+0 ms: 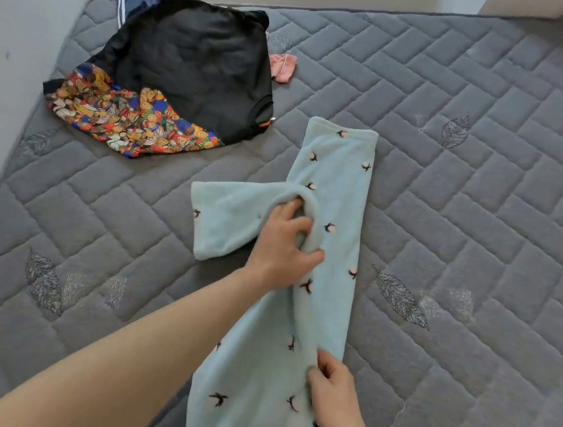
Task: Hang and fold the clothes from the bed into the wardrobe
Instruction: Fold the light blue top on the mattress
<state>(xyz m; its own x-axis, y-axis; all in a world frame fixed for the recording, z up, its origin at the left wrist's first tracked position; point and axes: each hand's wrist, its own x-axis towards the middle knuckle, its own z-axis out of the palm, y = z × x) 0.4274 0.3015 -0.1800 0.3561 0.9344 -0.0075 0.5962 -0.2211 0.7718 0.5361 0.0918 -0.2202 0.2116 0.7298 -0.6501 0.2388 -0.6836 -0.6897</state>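
Pale blue fleece garment [333, 197], small dark-and-white printed motifs: lying lengthwise on the grey quilted mattress [481, 198] of the bed, one sleeve angled out to the left. Left hand [284, 244]: grip closed, fingers curled round a fold of fleece at the sleeve's base. Right hand [332, 387]: grip closed, pinching the garment's near edge. Black garment [199, 57]: heaped at the far left corner, over a teddy-bear print fabric [123, 122]. Pink sock [282, 67]: just beside the heap. Navy striped cloth [132, 2]: behind it.
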